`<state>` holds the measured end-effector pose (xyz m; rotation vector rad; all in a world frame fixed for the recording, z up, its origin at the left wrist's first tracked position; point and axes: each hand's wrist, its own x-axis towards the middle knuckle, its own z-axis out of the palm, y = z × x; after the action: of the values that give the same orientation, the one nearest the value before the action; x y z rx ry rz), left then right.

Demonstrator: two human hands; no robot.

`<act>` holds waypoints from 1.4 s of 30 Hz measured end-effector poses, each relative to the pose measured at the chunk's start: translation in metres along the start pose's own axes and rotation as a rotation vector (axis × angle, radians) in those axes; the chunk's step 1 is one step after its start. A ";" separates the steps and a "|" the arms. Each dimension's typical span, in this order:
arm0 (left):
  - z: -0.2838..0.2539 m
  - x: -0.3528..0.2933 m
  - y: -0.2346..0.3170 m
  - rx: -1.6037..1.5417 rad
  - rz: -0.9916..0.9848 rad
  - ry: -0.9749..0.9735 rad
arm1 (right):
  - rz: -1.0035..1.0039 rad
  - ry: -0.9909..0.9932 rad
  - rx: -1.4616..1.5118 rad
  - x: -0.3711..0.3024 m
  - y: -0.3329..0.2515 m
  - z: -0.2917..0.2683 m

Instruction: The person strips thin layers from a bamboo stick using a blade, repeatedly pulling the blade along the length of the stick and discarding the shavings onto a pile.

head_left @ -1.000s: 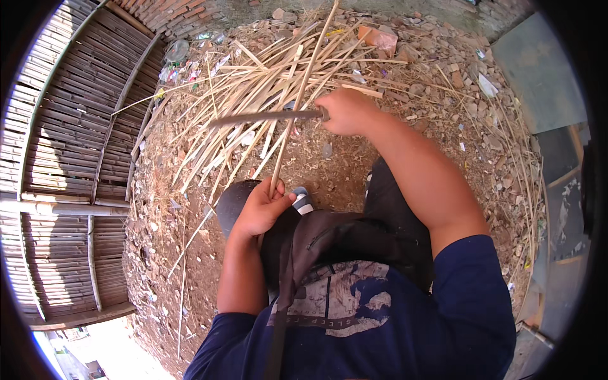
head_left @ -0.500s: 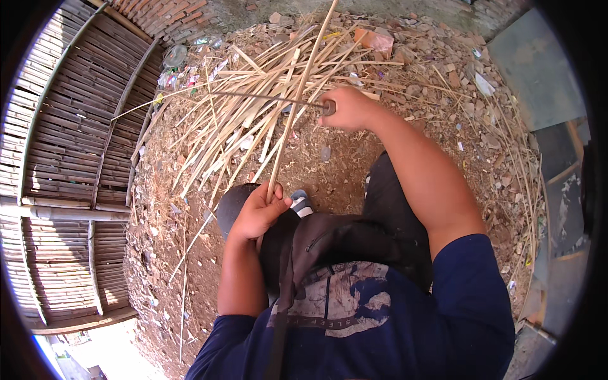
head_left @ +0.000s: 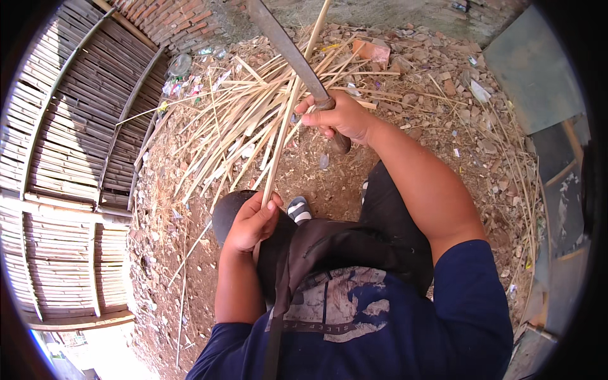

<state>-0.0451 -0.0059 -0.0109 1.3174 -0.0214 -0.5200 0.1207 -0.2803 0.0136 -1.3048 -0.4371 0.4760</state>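
Note:
My left hand [head_left: 253, 223], above my left knee, is closed round the lower end of a long pale bamboo strip [head_left: 280, 142]. From there the strip slants away, up and slightly right, past the top of the view. My right hand [head_left: 342, 119] grips a machete [head_left: 292, 54] by its brown wooden handle, whose end sticks out below the palm. The broad grey blade points up and to the left, its flat side visible, crossing over the strip. The right thumb and fingertips reach close to the strip; I cannot tell whether they touch it.
A heap of split bamboo strips [head_left: 234, 136] lies beyond my hands on ground strewn with rubble. An orange brick chunk [head_left: 372, 52] sits behind it. A bamboo-slat wall [head_left: 76, 126] stands at left, a brick wall [head_left: 171, 24] at the back, grey panels [head_left: 535, 73] at right.
The machete has swung from pointing left, seen nearly edge-on, to pointing up and left with its flat showing. My right hand has turned with it. The left hand keeps hold of the strip.

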 end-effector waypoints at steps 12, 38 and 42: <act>0.025 -0.002 0.007 0.067 0.011 -0.022 | 0.080 -0.075 -0.177 -0.035 -0.011 0.005; 0.006 0.015 0.000 -0.045 -0.053 -0.023 | -0.221 0.363 -1.044 -0.047 -0.024 -0.053; -0.002 0.021 -0.005 -0.088 -0.079 -0.063 | -0.257 0.163 -1.247 -0.040 -0.012 -0.033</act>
<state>-0.0277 -0.0123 -0.0221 1.2192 0.0016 -0.6233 0.1072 -0.3312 0.0171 -2.4095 -0.8030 -0.2042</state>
